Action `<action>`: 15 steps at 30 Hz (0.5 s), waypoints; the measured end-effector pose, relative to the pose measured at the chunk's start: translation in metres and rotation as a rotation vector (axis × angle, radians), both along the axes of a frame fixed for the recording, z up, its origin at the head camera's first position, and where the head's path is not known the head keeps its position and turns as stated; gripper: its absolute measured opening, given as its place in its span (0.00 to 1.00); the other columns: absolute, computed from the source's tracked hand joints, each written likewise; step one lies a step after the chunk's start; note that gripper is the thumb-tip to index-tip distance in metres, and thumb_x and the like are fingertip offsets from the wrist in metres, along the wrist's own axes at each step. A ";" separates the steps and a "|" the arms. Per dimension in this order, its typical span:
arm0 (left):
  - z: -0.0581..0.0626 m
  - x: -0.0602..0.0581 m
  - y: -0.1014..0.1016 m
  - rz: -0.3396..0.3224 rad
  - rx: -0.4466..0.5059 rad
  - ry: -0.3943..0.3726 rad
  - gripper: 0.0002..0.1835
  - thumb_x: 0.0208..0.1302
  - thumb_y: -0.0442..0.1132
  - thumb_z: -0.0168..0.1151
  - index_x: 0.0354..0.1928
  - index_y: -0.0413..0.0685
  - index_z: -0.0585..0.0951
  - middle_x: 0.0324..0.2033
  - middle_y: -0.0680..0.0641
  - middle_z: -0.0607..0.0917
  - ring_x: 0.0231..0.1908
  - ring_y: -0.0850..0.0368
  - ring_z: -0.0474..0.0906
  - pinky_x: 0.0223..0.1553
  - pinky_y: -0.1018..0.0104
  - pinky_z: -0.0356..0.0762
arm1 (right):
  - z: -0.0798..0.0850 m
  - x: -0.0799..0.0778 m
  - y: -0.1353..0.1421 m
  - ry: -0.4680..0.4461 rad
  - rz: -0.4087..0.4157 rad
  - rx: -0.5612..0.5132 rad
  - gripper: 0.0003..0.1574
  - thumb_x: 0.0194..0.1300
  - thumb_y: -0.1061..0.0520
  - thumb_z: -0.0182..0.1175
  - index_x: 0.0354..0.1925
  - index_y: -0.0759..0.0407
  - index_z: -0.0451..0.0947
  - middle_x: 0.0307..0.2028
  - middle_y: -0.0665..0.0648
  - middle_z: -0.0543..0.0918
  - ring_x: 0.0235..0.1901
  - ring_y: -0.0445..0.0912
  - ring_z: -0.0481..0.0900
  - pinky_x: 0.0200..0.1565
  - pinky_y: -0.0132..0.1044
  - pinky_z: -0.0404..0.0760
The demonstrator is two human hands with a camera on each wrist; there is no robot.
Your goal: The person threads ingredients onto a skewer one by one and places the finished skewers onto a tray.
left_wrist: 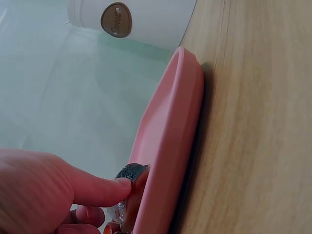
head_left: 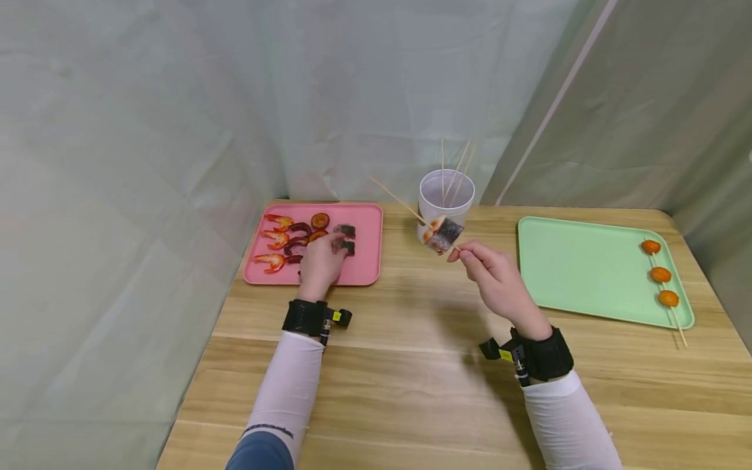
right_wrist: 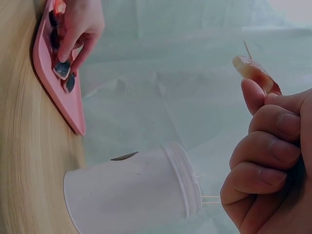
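My right hand (head_left: pixel 496 277) pinches a bamboo skewer (head_left: pixel 399 201) between thumb and index finger. A piece of fish with dark skin and pale browned flesh (head_left: pixel 444 234) is threaded on it, just above the fingertips. Over the pink tray (head_left: pixel 369 271), my left hand (head_left: pixel 322 264) pinches another dark-skinned fish piece (right_wrist: pixel 62 69) with thumb and fingers. A second such piece (right_wrist: pixel 70 83) lies beside it on the tray. In the left wrist view the thumb presses on the dark skin (left_wrist: pixel 131 171); the fingers behind are partly hidden.
Shrimp (head_left: pixel 275 262), curled tentacle pieces (head_left: pixel 294 245) and round brown slices (head_left: pixel 320 220) share the pink tray. A white bucket (head_left: pixel 431 212) with several skewers stands at the back centre. The green tray (head_left: pixel 581 267) at right bears a skewer with three orange balls (head_left: pixel 660 274).
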State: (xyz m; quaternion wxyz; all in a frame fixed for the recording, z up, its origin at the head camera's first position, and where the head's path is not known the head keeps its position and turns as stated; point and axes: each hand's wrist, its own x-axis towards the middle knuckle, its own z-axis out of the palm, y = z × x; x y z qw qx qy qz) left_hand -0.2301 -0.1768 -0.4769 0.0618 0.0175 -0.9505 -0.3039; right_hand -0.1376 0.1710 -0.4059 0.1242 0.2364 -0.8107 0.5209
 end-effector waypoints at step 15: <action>0.000 0.003 0.003 0.001 -0.047 -0.001 0.23 0.70 0.46 0.74 0.61 0.41 0.84 0.38 0.41 0.87 0.36 0.44 0.83 0.33 0.49 0.79 | 0.000 0.000 0.002 0.008 0.015 -0.012 0.16 0.84 0.65 0.51 0.45 0.57 0.86 0.21 0.45 0.65 0.19 0.40 0.60 0.24 0.36 0.60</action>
